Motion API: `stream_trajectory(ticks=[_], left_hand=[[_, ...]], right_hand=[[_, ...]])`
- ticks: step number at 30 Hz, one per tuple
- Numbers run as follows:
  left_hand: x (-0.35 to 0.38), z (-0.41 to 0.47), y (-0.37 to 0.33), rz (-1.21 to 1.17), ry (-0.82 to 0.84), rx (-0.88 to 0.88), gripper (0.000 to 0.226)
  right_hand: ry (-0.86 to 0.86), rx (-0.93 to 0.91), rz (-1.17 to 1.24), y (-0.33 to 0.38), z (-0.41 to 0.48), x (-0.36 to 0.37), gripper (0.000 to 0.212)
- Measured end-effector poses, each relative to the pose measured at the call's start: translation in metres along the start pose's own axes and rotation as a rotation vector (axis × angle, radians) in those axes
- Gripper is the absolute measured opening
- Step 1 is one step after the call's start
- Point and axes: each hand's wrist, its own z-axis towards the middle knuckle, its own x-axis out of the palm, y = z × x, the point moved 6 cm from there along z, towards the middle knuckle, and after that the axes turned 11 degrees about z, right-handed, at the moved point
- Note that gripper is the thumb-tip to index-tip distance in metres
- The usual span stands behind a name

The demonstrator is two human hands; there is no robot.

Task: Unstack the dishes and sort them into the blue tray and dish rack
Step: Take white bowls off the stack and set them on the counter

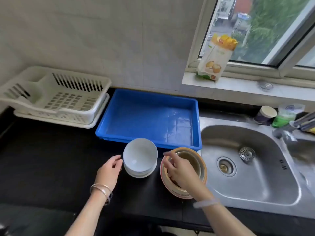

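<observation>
Nearest us, two bare forearms reach in over the dark counter [42, 159], with bangles [101, 189] on the left wrist and a pale bracelet [206, 202] on the right. The left hand [110, 169] sits just beside the white bowls [139, 157]. Its fingers are loosely curled and hold nothing, and the tips are at the stack's left flank or barely off it. We take this as a bracing hand, there to keep that stack from sliding. The right hand [179, 174] lies over the brown bowls [192, 160], with fingers bent down at the near-left rim. We cannot tell whether they already pinch an inner bowl or only feel for its edge. A rim grip would make sense, since nested bowls come apart most easily when lifted by the lip.

Both stacks stand side by side, close together, at the front edge of the tray [102, 132], so each dish has only a short way to go. The tray holds no dishes, and neither does the rack [56, 97] to its left against the wall, so we judge the sorting not yet begun.

To the right is the sink [255, 176], with jars behind it. On the sill beyond, a packet [216, 57] leans on the window frame
</observation>
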Motion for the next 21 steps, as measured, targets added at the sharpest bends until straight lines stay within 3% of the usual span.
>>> stream_trajectory(ticks=[4,10,16,21], left_hand=[[0.008,0.006,-0.014,-0.032,0.021,-0.026,0.035],[0.012,0.01,-0.008,-0.111,0.001,-0.081,0.032],[0.012,0.009,-0.004,-0.191,-0.03,-0.117,0.026],[0.012,0.012,-0.018,0.095,-0.062,-0.084,0.028]], right_hand=[[-0.065,0.031,-0.18,0.017,0.034,0.018,0.039],[-0.085,0.029,-0.351,0.022,0.057,0.032,0.012],[-0.049,0.021,-0.256,0.027,0.059,0.023,0.006],[-0.073,0.028,-0.027,0.028,0.053,0.001,0.013]])
